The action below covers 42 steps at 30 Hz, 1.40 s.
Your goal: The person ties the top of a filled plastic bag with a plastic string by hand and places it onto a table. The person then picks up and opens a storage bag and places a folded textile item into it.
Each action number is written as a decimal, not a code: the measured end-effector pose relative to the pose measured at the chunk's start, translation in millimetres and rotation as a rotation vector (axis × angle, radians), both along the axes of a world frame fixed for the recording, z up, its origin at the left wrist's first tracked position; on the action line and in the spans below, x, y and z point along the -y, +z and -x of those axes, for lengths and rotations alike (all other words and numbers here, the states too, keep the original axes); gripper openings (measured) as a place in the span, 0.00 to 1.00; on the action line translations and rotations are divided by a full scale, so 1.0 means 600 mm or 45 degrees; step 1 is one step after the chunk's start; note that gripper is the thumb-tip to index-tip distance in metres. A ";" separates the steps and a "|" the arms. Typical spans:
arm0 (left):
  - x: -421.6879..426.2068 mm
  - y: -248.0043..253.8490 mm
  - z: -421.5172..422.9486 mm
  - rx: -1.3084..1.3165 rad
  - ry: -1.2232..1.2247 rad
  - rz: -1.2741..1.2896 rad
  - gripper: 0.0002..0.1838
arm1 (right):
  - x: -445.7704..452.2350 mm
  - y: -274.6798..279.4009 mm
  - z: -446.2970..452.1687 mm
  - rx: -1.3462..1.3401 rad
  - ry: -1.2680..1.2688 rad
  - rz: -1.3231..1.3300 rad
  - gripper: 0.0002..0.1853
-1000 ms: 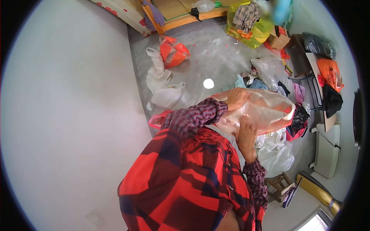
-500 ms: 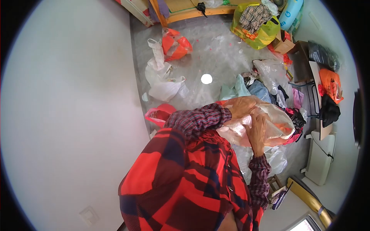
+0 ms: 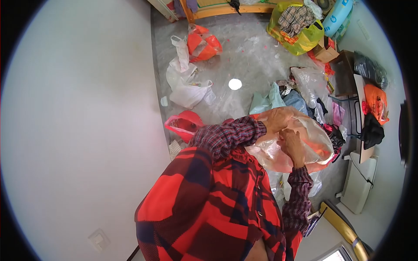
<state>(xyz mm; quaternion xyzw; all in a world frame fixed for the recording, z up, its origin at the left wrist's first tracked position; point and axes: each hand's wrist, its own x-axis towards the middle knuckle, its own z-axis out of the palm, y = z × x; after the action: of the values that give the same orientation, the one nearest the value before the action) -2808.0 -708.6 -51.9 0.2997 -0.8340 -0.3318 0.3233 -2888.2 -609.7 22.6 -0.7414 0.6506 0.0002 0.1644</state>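
Observation:
A large translucent plastic bag with orange showing through is spread in front of my torso. My left hand is closed on its upper edge, the fingers partly hidden by the film. Just below and to the right, my right hand pinches the bag's crumpled film, its fingertips close to the left hand. The bag's mouth gapes toward the right side. What lies inside it cannot be made out.
White plastic bags, an orange-red bag and a pink bag lie on the floor at left. Clothes and clear plastic are heaped beyond the hands. A yellow bag of clothes stands at the back right.
My right hand's fingers have curled in, drawing nearer to my left hand on the plastic bag. The bag's film has shifted a little. The view has moved slightly.

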 end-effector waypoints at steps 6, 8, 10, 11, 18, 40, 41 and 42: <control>0.070 -0.068 -0.007 0.192 0.129 0.090 0.13 | -0.047 0.040 -0.055 0.215 0.154 -0.112 0.08; 0.113 -0.047 -0.053 0.024 0.102 -0.100 0.15 | -0.075 0.044 -0.092 0.186 0.185 -0.077 0.08; 0.146 -0.060 -0.072 0.130 0.137 -0.068 0.15 | -0.107 0.047 -0.110 0.142 0.169 -0.059 0.08; 0.164 -0.069 -0.074 0.245 0.202 -0.012 0.14 | -0.119 0.047 -0.112 0.205 0.104 0.050 0.06; 0.236 -0.067 -0.115 0.316 0.302 0.189 0.10 | -0.213 -0.052 -0.035 0.404 -0.315 0.333 0.05; 0.076 0.128 -0.180 0.187 -1.139 -0.037 0.13 | -0.062 0.017 0.011 -0.369 -0.778 0.586 0.29; 0.077 0.133 -0.187 0.191 -1.113 -0.022 0.12 | -0.070 0.008 0.017 -0.248 -0.727 0.747 0.23; 0.080 0.134 -0.196 0.194 -1.088 -0.007 0.11 | -0.074 -0.006 0.021 -0.255 -0.736 0.748 0.23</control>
<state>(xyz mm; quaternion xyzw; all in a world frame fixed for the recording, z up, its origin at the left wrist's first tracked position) -2690.2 -756.9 28.8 -0.0478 -0.9037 -0.4151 0.0936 -2900.7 -565.2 19.2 -0.5400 0.8170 -0.1595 -0.1245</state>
